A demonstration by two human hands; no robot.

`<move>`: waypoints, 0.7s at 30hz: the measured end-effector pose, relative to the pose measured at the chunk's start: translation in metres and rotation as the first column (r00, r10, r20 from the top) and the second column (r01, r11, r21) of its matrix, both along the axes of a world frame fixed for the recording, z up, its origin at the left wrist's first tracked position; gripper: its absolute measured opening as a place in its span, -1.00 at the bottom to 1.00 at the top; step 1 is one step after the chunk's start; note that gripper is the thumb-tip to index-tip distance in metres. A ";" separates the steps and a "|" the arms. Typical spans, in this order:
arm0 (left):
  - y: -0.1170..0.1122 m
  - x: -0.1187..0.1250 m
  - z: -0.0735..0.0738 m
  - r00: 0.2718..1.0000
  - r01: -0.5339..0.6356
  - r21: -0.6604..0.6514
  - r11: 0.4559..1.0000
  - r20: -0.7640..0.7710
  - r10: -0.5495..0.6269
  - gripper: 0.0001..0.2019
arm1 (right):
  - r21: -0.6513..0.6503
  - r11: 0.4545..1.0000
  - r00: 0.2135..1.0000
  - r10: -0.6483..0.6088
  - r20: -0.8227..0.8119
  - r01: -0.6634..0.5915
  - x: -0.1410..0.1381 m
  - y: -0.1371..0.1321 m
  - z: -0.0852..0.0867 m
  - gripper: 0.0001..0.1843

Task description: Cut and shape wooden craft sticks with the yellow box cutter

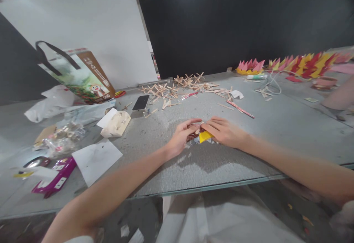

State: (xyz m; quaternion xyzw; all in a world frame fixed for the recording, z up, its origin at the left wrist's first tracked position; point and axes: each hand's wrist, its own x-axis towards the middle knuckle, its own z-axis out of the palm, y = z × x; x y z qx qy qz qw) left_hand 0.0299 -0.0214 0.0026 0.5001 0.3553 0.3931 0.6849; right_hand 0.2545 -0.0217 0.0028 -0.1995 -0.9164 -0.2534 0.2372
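In the middle of the table my left hand [181,136] and my right hand [225,132] almost meet at the fingertips. A yellow piece [205,136], looking like paper or foil, sticks out from under the closed fingers of my right hand. The thumb and fingers of my left hand close together beside it. Between the fingertips shows a small pale bit, perhaps the end of a wooden stick [197,129]; which hand grips it is hard to tell. Small scraps lie on the table under the hands.
Wooden craft sticks [163,90] are heaped behind my hands, by a phone [141,103] and a red-patterned stick [240,109]. At left are a shopping bag [91,75], white paper [96,158] and a purple package [55,176]. Pink, red and yellow paper crafts [306,66] stand at right.
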 end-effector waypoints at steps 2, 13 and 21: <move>0.002 -0.002 -0.002 0.999 0.048 -0.009 0.999 0.005 -0.048 -0.47 | 0.027 0.999 0.999 0.031 0.008 -0.031 0.000 -0.001 0.002 -0.76; 0.009 -0.005 -0.013 0.986 0.159 0.054 0.986 0.034 -0.161 -0.34 | -0.004 0.996 0.996 0.089 -0.006 -0.089 0.004 -0.002 0.007 -0.72; 0.010 -0.005 -0.014 0.977 0.210 0.090 0.974 0.022 -0.213 -0.27 | 0.037 0.993 0.992 0.112 0.054 -0.114 0.006 0.000 0.012 -0.74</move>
